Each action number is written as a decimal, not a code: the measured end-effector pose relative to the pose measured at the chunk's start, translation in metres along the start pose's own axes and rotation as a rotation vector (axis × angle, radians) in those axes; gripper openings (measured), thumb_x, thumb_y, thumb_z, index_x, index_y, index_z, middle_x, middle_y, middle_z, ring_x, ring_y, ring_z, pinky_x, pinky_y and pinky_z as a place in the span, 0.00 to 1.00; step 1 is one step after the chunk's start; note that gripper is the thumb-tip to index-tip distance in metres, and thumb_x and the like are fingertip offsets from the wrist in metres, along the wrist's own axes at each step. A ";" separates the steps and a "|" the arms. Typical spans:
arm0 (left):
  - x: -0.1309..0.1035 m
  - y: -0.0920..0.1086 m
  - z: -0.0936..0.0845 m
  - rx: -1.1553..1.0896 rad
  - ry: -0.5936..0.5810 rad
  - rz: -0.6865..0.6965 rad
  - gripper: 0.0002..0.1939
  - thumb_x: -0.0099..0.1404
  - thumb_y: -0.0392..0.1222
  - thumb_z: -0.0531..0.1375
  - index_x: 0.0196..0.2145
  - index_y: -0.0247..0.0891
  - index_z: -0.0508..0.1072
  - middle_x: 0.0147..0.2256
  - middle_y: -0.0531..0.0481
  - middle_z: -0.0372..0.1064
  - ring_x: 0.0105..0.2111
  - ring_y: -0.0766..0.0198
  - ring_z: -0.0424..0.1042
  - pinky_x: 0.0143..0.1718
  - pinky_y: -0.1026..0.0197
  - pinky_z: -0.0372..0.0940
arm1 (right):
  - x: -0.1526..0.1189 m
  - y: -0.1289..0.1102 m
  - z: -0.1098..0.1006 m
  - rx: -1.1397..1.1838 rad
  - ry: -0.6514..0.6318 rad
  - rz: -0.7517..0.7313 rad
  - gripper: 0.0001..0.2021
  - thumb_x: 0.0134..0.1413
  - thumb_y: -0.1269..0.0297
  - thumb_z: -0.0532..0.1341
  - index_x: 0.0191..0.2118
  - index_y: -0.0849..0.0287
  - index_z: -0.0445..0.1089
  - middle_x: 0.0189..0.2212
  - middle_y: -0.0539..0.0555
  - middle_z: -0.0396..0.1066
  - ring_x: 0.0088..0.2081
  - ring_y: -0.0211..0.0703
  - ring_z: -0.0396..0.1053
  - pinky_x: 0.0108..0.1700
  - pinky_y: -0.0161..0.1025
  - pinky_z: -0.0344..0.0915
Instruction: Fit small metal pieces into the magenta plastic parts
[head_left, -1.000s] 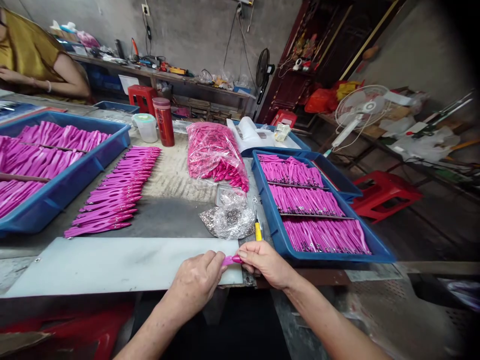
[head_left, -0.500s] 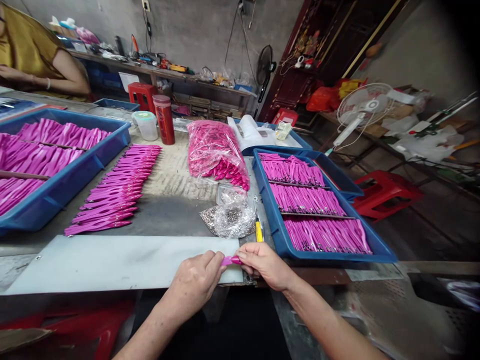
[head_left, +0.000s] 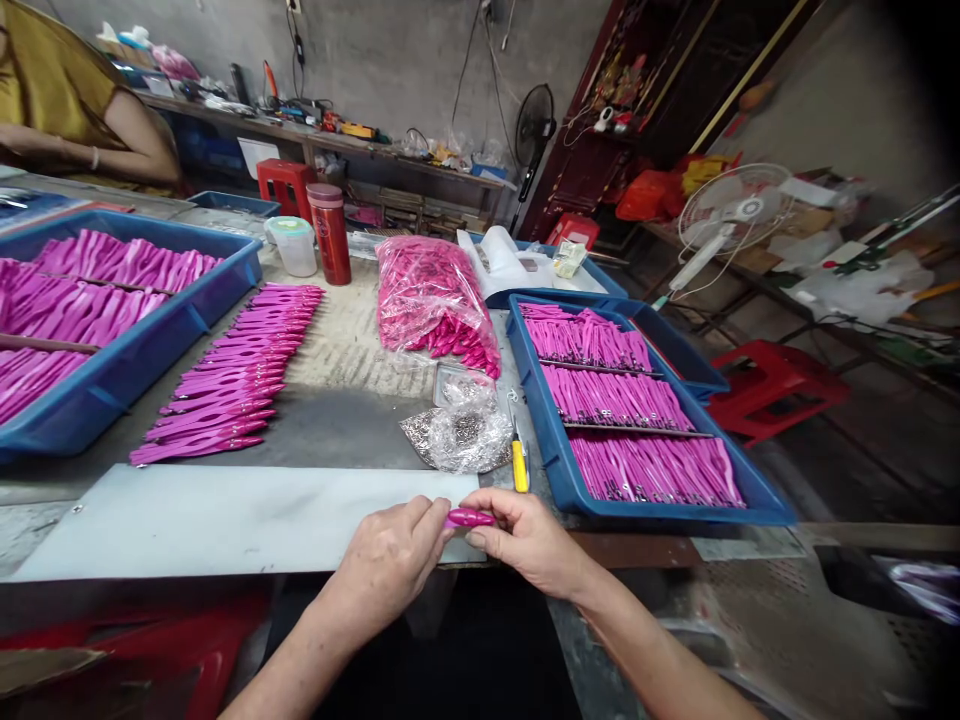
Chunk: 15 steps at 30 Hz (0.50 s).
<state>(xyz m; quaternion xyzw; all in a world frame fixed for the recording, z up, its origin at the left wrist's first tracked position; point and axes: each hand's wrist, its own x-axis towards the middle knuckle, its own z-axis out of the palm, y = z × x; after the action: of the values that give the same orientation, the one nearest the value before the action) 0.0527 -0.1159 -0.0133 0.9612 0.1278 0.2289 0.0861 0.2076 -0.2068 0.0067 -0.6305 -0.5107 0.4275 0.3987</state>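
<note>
A slim purple plastic piece with a glossy magenta tapered end (head_left: 471, 517) lies between my two hands above the front edge of the white board (head_left: 225, 520). My left hand (head_left: 397, 545) is closed round its purple part, which is mostly hidden by the fingers. Around the magenta end curl the thumb and fingers of my right hand (head_left: 525, 535), the tip showing between them. Just beyond lie a clear plastic wrap of small metal bits (head_left: 469, 437) and a yellow-handled tool (head_left: 519, 465). A row of similar purple pieces (head_left: 232, 370) stretches over the table at left.
Blue trays of purple pieces stand at left (head_left: 142, 375) and right (head_left: 559, 470). A bag of magenta parts (head_left: 431, 295), a red bottle (head_left: 330, 235) and a lidded tub (head_left: 294, 248) stand farther back. Another person (head_left: 82, 100) sits at far left.
My right thumb and fingers have spread apart and shifted along the magenta end, so more of it shows. My left hand keeps its grip on the purple part.
</note>
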 end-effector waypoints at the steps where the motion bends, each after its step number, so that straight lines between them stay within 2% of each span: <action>1: 0.000 0.000 -0.001 -0.008 0.003 0.005 0.09 0.64 0.36 0.46 0.36 0.35 0.64 0.23 0.52 0.61 0.21 0.67 0.62 0.21 0.65 0.57 | -0.001 -0.001 0.000 -0.074 0.010 -0.034 0.07 0.49 0.65 0.58 0.35 0.61 0.69 0.28 0.50 0.68 0.30 0.36 0.63 0.33 0.32 0.58; 7: 0.000 0.002 -0.003 -0.027 -0.006 0.025 0.09 0.65 0.36 0.45 0.37 0.36 0.64 0.24 0.53 0.60 0.21 0.67 0.62 0.21 0.65 0.57 | -0.001 -0.006 -0.001 -0.280 0.021 -0.157 0.07 0.52 0.68 0.56 0.34 0.61 0.71 0.28 0.50 0.71 0.30 0.36 0.65 0.33 0.31 0.59; 15: 0.001 0.004 -0.004 -0.025 -0.030 0.037 0.08 0.64 0.35 0.46 0.33 0.36 0.64 0.23 0.53 0.59 0.21 0.67 0.61 0.20 0.65 0.55 | -0.001 -0.007 -0.003 -0.286 0.006 -0.172 0.08 0.52 0.68 0.57 0.35 0.60 0.72 0.30 0.51 0.72 0.32 0.36 0.68 0.35 0.30 0.61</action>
<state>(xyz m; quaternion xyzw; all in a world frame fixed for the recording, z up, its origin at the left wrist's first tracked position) 0.0521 -0.1192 -0.0082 0.9656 0.1056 0.2176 0.0959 0.2077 -0.2069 0.0144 -0.6360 -0.6173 0.3130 0.3414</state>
